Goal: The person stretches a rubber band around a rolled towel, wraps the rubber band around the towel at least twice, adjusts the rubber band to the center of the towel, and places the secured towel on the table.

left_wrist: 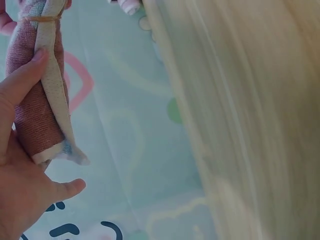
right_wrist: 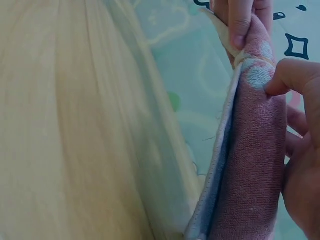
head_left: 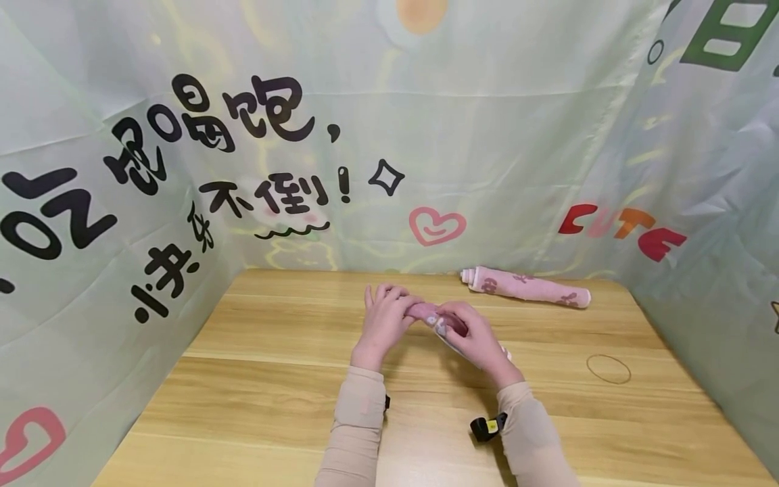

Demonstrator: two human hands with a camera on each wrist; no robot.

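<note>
Both hands hold a rolled pink towel [head_left: 424, 312] above the table. My left hand [head_left: 385, 321] grips its left end; in the left wrist view the thumb [left_wrist: 35, 62] presses on the pale edge strip of the roll [left_wrist: 32, 105]. A thin tan rubber band [left_wrist: 45, 19] circles the roll and cinches it. My right hand [head_left: 477, 338] pinches the roll on the other side of the band, its thumb [right_wrist: 287, 75] beside a pale blue patch in the right wrist view. Toward the right, the towel's white edge [right_wrist: 220, 135] stands apart from the roll.
A second rolled pink towel [head_left: 529, 287] with darker figures lies at the table's back right. Another thin rubber band [head_left: 599, 355] rests on the wooden table [head_left: 274, 379] to the right. Printed cloth walls [head_left: 517, 135] stand behind and at both sides.
</note>
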